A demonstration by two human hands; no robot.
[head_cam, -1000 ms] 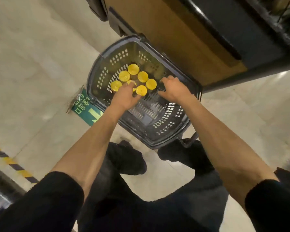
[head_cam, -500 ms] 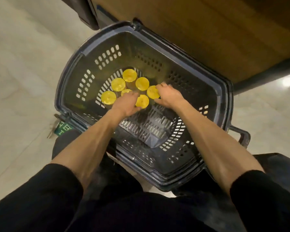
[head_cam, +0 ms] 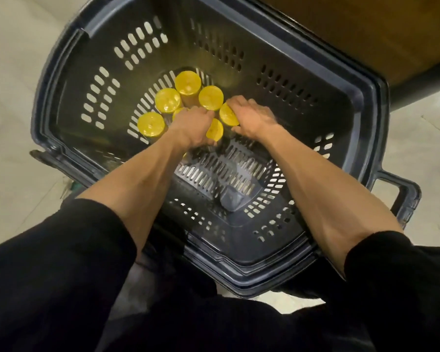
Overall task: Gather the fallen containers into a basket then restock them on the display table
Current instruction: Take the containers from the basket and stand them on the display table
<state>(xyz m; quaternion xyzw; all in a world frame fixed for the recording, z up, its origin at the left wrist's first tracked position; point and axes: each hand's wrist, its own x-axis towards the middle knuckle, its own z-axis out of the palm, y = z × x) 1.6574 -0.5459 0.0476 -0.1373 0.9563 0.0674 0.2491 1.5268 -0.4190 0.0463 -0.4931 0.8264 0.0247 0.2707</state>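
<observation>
Directly beneath both hands, inside the dark slotted plastic basket (head_cam: 341, 102), stand upright yellow-lidded clear containers (head_cam: 210, 97): left hand (head_cam: 192, 127) curls round one, right hand (head_cam: 253, 119) grips its neighbour, the rest clustered just beyond the fingertips.

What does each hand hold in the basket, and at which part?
The left hand grips a yellow-lidded container at its top, fingers and thumb round the lid. The right hand grips the neighbouring container the same way.
</observation>
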